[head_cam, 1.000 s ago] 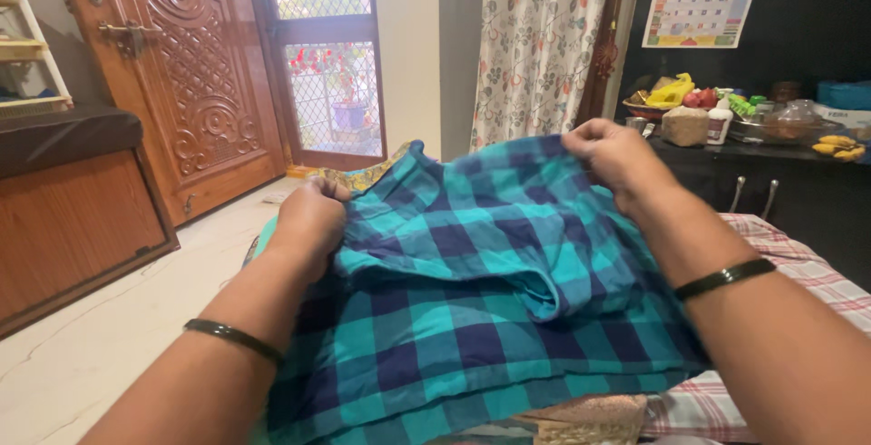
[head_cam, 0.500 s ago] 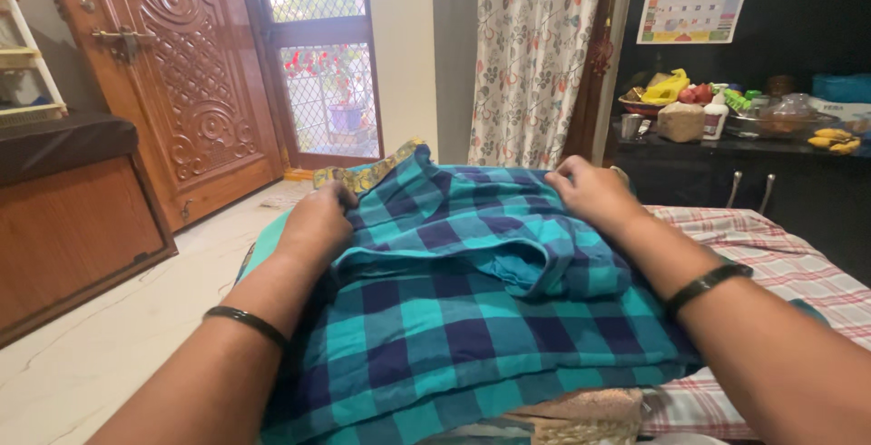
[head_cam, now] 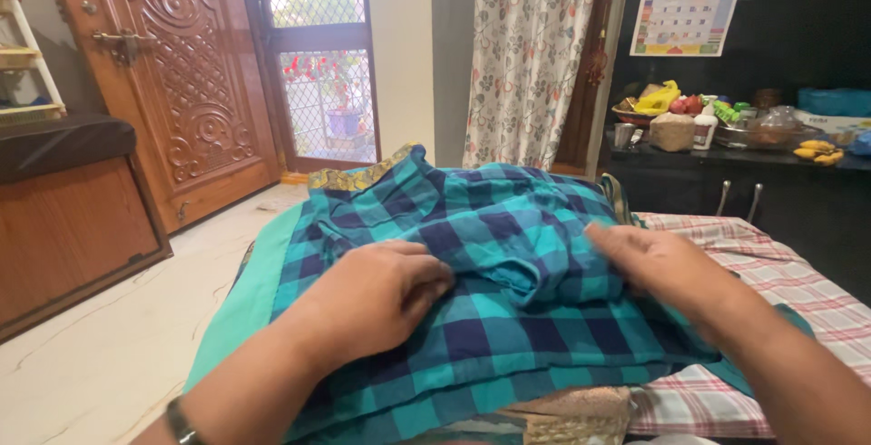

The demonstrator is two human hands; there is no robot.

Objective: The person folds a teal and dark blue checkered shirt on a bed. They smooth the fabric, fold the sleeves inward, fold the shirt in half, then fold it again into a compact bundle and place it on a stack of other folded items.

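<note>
2 hands are being laid on a checked cloth [head_cam: 490,254] of teal and dark blue, which is lying folded in layers on a pile in front of the person. It is being pressed by the left hand [head_cam: 376,295], palm down near the middle of the cloth, with the fingers [head_cam: 426,274] curled loosely against a raised fold; nothing is being pinched or gripped there. The right hand [head_cam: 667,264] is blurred; it is being held flat and open over the cloth's right side, just beside the same fold, and whether it is touching the fabric cannot be told. A plain teal cloth [head_cam: 245,304] is showing under the checked one along its left edge, and a yellow patterned edge [head_cam: 363,176] is showing at the far end. A red and white checked sheet [head_cam: 780,273] is spread to the right, beneath the pile. A woven tan edge [head_cam: 572,413] is peeking out at the near side.

Farther off, on a dark counter [head_cam: 726,156] at the right, 1 yellow bag [head_cam: 660,97], 1 white bottle [head_cam: 703,127], a brown rounded lump [head_cam: 673,132], red and green items and some bananas [head_cam: 814,150] are being kept close together. A rectangular wall calendar [head_cam: 689,2] with coloured rows is hanging above them. A flowered curtain [head_cam: 531,55] is hanging beside it, and a carved wooden door [head_cam: 172,64] is standing at the left.
</note>
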